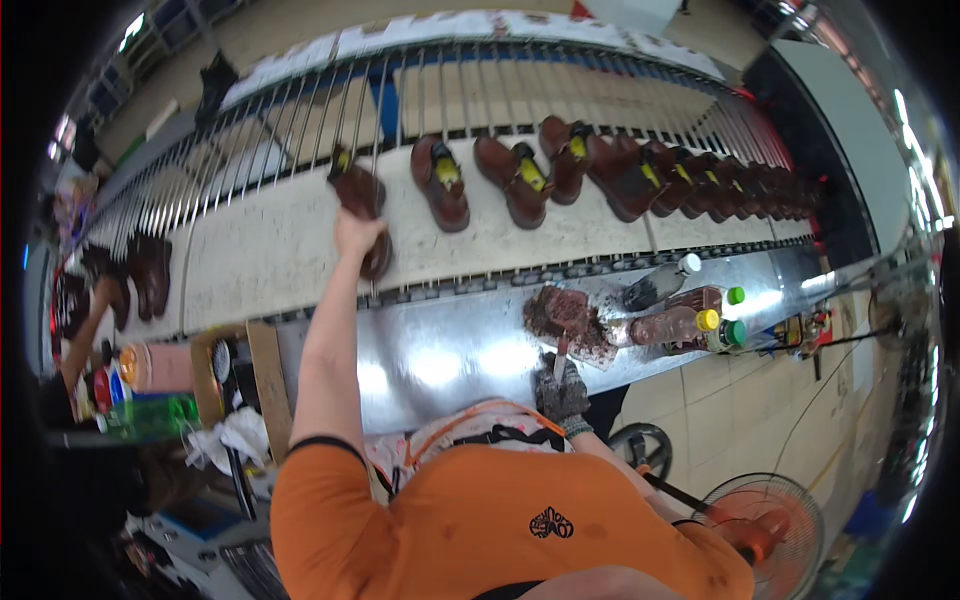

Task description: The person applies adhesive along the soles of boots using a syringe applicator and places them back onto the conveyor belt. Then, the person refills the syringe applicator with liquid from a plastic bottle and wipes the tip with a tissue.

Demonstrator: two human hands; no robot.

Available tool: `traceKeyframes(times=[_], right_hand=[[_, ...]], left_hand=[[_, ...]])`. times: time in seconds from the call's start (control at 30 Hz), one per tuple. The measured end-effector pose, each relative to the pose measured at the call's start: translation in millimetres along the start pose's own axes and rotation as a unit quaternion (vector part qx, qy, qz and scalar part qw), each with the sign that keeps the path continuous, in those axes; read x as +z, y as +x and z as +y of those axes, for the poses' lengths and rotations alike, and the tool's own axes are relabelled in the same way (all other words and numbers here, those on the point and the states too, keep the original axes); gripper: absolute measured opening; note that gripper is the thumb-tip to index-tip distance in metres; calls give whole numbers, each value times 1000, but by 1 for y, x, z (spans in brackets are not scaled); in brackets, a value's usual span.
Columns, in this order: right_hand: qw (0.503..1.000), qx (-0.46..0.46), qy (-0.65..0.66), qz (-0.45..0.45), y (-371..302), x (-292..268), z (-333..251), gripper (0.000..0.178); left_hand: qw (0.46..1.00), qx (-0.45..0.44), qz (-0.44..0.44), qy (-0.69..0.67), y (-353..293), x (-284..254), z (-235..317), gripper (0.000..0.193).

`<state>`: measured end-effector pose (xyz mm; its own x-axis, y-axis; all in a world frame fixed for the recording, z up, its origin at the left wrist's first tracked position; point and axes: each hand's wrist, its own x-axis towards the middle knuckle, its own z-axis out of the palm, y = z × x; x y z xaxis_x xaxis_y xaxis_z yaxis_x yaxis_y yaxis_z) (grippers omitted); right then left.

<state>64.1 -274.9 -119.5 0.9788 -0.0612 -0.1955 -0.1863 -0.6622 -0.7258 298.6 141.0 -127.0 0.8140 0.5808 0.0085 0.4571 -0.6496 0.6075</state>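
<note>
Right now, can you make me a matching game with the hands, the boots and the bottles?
Things:
1. left hand
2. right hand
3. row of brown boots
4. bottles

Places or states:
A. lying on the metal table
B. gloved, holding a small brush
C. grip on a brown boot
D. lined up on the pale belt

Pairs: 1-C, 2-B, 3-D, 4-A

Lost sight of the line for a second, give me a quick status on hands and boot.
Left hand gripping brown boot on conveyor. Right hand, gloved, holding a brush over the metal bench. Nothing blocking.
</note>
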Motion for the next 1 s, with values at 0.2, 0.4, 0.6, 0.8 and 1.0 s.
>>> traceKeyframes(times=[0.2, 0.4, 0.6, 0.8, 1.0], right_hand=[[997, -30, 65, -18, -12, -3, 10, 36], [996, 36, 76, -38, -15, -12, -9, 34], [887, 171, 413, -113, -8, -10, -6, 18], [962, 120, 185, -160, -19, -26, -5, 25], [964, 13, 264, -23, -21, -3, -3, 35]], left_hand=[[979, -13, -57, -198, -107, -58, -23, 67], [994, 45, -7, -101, -235, -94, -25, 77], [994, 83, -3, 71, -300, -69, -29, 85], [947, -16, -209, -244, -279, -100, -40, 62], [836, -68, -163, -520, -222, -101, -14, 50]])
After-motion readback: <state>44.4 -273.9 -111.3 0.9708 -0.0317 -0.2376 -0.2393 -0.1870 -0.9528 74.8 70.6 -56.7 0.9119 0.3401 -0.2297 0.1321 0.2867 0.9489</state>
